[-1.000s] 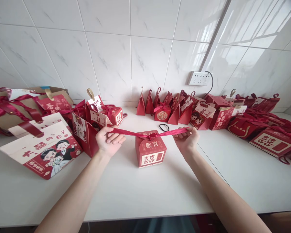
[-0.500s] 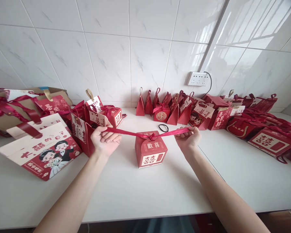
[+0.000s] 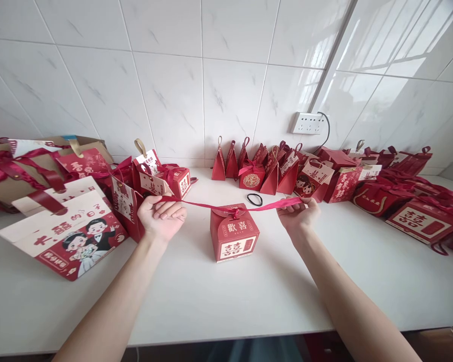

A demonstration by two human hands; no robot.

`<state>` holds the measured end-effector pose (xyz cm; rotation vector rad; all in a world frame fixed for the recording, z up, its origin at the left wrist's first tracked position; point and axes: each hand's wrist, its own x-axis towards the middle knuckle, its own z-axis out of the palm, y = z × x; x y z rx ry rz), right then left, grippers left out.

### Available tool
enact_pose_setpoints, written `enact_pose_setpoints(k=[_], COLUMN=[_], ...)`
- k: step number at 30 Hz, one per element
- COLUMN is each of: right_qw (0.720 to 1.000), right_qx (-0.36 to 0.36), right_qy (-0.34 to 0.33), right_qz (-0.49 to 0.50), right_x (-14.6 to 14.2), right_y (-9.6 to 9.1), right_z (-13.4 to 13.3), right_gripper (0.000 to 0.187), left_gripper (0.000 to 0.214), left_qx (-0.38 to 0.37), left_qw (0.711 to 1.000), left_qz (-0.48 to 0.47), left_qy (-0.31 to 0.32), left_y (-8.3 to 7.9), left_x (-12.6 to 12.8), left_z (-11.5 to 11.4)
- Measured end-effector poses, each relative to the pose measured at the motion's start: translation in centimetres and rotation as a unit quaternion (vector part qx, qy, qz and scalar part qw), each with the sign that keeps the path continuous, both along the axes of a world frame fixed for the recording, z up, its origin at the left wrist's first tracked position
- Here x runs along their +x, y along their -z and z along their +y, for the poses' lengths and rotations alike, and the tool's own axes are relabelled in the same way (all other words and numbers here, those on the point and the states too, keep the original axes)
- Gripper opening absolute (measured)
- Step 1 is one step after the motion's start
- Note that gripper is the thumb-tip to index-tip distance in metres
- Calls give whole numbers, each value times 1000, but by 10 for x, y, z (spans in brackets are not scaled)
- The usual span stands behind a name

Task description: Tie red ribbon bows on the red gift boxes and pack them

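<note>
A red gift box with cream panels and gold-edged characters stands on the white table between my hands. A red ribbon passes through the top of the box and stretches out to both sides. My left hand is closed on the ribbon's left end, beside a red and cream bag. My right hand pinches the right end between thumb and fingers. Both ends are held a little above the table. At the top of the box the ribbon's middle is small and flat, with no bow loops showing.
Boxes and bags crowd the left, with a cream bag showing a cartoon couple in front. Small red boxes line the tiled wall. More red boxes are heaped at right. A black hair tie lies behind the box. A power strip is on the wall.
My right hand has moved outward to the right and my left hand slightly to the left. The ribbon's bunched middle on the box has become smaller.
</note>
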<state>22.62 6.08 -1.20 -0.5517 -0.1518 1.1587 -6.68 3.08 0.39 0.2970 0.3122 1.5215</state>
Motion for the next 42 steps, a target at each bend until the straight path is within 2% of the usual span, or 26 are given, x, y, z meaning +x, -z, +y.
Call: enact_pose_setpoints(k=[9,15,20,23,25,28,31,33,35,37,39,42], right_qw=[999,996,993,983,967,928,877,836,795,764,743,722], right_qx=[33,36,44,82,124,183,208,215,225,243,267,294], right_qy=[-41,-67,-78,-108,-130,-158,-166,-140,-88,-35,10,83], right_qz=[-15,-48,-78,-127,-182,-283,-400,-485,-556,-596,-613,-621], right_x=[1,-1,-13,-28,-39,-55,-65,-69,-70,-69,-68,-63], right_y=[6,6,-4,-18,-31,-58,-87,-103,-114,-121,-124,-128], right_z=[2,1,-6,-9,-9,-8,-10,-14,-20,-26,-32,-40], right_gripper=[29,14,9,10,13,21,27,29,28,25,22,16], left_gripper=[28,25,23,29,32,32,30,28,23,16,20,33], left_qx=[0,-13,8,48,90,162,211,228,243,261,277,302], left_qw=[1000,999,996,989,981,960,940,932,918,892,857,815], left_qz=[-18,-13,57,125,166,227,267,279,302,352,419,487], left_qy=[-9,-26,-63,-57,-48,-31,-29,-49,-79,-108,-112,-85], left_y=[0,-1,-4,-15,-31,-65,-97,-110,-114,-114,-112,-112], left_x=[1,2,8,19,29,46,61,67,70,70,70,71], left_z=[1,0,2,0,-1,-1,1,4,5,2,-5,-21])
